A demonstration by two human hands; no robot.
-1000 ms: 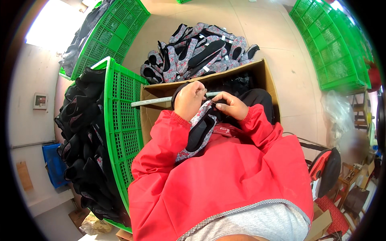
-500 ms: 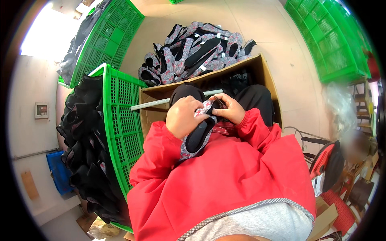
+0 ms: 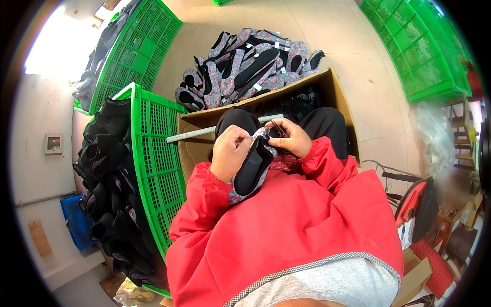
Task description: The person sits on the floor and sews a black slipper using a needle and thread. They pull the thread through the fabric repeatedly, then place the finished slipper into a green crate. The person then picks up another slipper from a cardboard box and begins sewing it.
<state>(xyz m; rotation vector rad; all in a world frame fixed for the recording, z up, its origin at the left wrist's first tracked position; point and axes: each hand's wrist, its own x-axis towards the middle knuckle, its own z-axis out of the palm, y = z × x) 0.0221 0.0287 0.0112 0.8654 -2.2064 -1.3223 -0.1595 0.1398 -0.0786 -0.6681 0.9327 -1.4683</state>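
Note:
In front of my lap is a slipper (image 3: 250, 171) in grey and pink patterned cloth with a black inner, slanting with one end toward my left forearm. My right hand (image 3: 292, 139) is closed on its upper end; a dark, thin, pointed tool, possibly thread snips, juts up from the same fingers. My left hand (image 3: 231, 151) is at the slipper's left edge, thumb and fingers pinched together; what lies between them is too small to tell. Past my knees, a pile of similar slippers (image 3: 255, 66) lies on the floor.
An open cardboard box (image 3: 337, 97) surrounds my knees, with a pale bar (image 3: 192, 135) across it. At my left stands a green crate (image 3: 158, 153) with black slippers or shoes (image 3: 110, 194). More green crates are at far left (image 3: 135, 51) and far right (image 3: 409, 51).
My left hand has drawn back slightly to the left, its thumb coming off the slipper's face into a pinch. More of the black inner shows. My right hand stays nearly still.

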